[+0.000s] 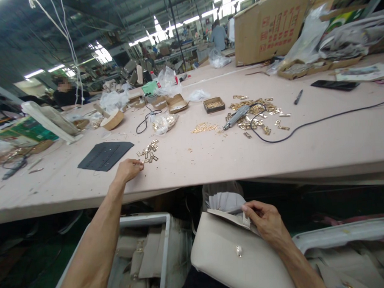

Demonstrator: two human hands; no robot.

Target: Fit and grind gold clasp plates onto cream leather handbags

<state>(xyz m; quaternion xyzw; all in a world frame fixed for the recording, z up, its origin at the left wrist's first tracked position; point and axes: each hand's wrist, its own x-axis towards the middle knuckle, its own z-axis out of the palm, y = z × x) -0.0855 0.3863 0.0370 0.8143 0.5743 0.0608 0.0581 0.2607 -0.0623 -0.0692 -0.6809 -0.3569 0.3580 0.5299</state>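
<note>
My left hand point(129, 169) reaches onto the table, its fingers closed at the near edge of a small pile of gold rectangular metal plates point(150, 151). One plate shows right at the fingertips; the fingers partly cover it. On my lap lies a beige handbag point(236, 248) with a small metal clasp piece on its front. With thumb and fingers pinched, my right hand point(265, 220) grips the upper edge of the bag near its opening. White paper stuffing point(226, 201) shows at that opening.
A dark board point(106, 156) lies left of the plates. Further right are an electric screwdriver point(237, 117) with a cord, more gold plates point(267, 130), loose small fasteners point(204, 127) and a small box point(214, 105). Crates with beige bags point(166, 255) stand below the table edge.
</note>
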